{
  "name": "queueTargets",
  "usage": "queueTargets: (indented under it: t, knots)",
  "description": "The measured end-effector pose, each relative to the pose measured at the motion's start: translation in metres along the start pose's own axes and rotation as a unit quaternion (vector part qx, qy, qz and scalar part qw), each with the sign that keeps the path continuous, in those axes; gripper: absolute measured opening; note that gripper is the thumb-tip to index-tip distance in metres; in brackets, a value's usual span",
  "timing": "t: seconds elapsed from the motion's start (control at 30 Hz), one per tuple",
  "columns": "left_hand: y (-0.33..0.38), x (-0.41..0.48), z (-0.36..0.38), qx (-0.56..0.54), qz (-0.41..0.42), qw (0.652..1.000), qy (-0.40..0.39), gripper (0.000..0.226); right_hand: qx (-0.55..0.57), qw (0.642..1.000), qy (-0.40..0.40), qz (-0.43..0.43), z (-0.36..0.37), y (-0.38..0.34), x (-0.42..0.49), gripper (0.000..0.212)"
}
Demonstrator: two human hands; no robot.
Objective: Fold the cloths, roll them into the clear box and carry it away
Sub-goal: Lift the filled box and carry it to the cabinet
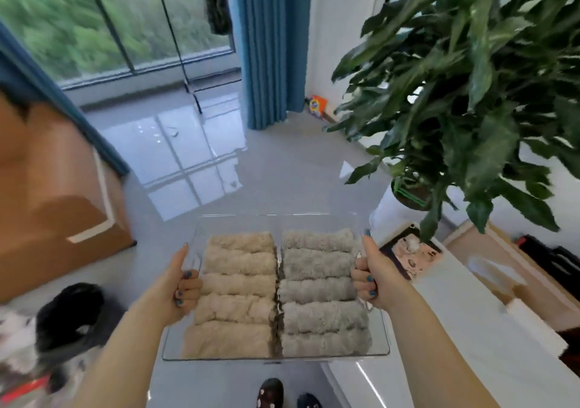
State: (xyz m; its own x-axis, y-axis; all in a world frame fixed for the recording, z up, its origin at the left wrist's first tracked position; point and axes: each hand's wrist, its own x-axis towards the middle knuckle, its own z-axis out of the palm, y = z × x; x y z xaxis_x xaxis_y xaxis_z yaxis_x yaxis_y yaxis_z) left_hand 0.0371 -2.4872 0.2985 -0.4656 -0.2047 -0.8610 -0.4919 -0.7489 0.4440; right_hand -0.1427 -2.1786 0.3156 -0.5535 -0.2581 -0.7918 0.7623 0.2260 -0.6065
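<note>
I see both hands, left (pixel 183 285) and right (pixel 372 277), gripping the clear plastic box (pixel 276 356) of rolled beige cloths (pixel 235 291) and grey cloths (pixel 321 294) above the floor (pixel 282 169).

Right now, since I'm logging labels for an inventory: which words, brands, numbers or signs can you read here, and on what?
No text is readable in this view.
Orange packet on the floor by the blue curtain: a round logo, too blurred to read.
Printed item on the white surface at right: too blurred for words.
On the clear box and rolled cloths: no label shows.
</note>
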Motion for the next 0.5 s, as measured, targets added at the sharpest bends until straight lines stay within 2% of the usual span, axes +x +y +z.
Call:
queueTargets:
  t: [0.23, 0.5]
  knots:
    - [-0.029, -0.051, -0.116, -0.152, 0.046, 0.985, 0.073, 0.058, -0.161, 0.981, -0.108, -0.007, 0.122, -0.013, 0.015, 0.063]
    - [-0.076, -0.114, -0.256, -0.273, 0.093, 0.942, 0.172, 0.058, -0.312, 0.925, -0.216, -0.005, 0.299, 0.026, 0.003, 0.062]
